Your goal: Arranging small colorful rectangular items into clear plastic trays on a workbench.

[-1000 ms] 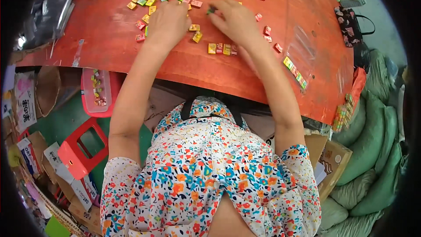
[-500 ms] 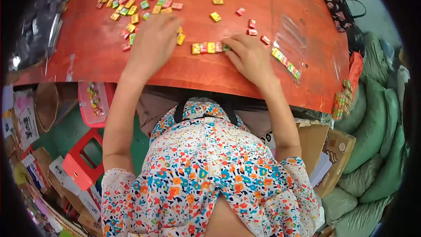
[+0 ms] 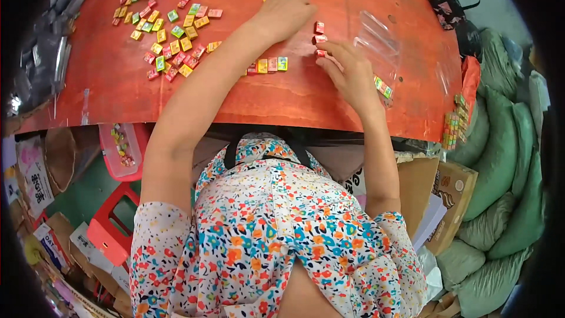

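My right hand (image 3: 352, 73) has its thumb and index finger closed on a small red box (image 3: 321, 53). Just beyond it lie another red box (image 3: 320, 39) and a third one (image 3: 319, 27). My left hand (image 3: 283, 16) reaches across the middle of the red table, its fingertips bent down and what lies under them hidden. A short row of small boxes (image 3: 272, 65), yellow, pink and green, stands between my arms; my left forearm covers its left end. Beside my right wrist is a second row (image 3: 383, 87), partly hidden by the hand.
Many loose small boxes (image 3: 176, 32) are scattered over the table's (image 3: 329, 103) left and far parts. Clear plastic trays (image 3: 376, 38) lie at the right. Stacked boxes (image 3: 452, 129) sit at the right edge. Below are a red stool (image 3: 109, 232) and a plastic tub (image 3: 125, 162).
My left hand has swung right and farther across the table. My right hand has left the row's right end, uncovering a green box, and moved to the red boxes. The view has shifted slightly.
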Tool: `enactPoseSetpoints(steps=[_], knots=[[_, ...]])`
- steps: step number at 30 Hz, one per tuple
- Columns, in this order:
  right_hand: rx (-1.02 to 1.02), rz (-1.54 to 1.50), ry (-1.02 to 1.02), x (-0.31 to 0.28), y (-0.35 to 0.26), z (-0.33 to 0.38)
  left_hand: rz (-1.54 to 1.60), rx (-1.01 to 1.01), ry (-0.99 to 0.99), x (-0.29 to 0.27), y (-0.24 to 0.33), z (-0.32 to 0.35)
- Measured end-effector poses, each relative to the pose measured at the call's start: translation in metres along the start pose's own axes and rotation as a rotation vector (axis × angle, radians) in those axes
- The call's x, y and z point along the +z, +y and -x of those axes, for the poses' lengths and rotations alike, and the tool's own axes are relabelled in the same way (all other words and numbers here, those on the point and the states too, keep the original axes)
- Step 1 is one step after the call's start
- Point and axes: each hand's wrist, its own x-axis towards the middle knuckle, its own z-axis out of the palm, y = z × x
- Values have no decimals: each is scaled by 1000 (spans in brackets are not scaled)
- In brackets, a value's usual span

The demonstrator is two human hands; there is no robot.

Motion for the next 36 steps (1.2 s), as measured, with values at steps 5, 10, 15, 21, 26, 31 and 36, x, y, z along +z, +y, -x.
enactPoseSetpoints(steps=[5, 10, 15, 21, 26, 31, 36], knots=[[-9, -157, -43, 12, -6, 13, -107, 48, -187, 5, -3, -16], [-125, -132, -69, 30, -11, 5, 104, -77, 71, -51, -1, 42], [-128, -147, -193, 36, -23, -4, 164, -299, 35, -110, 25, 127], [-155, -96, -166, 36, -39, -25, 219, -426, 41, -103, 55, 172], [-325, -106, -194, 60, -71, -63, 125, -503, 62, -113, 36, 185], [-391, -92, -222, 86, -103, -85, -2, -636, 212, -134, -3, 191], [-495, -36, -238, 99, -116, -104, -67, -731, 250, -136, -38, 200]])
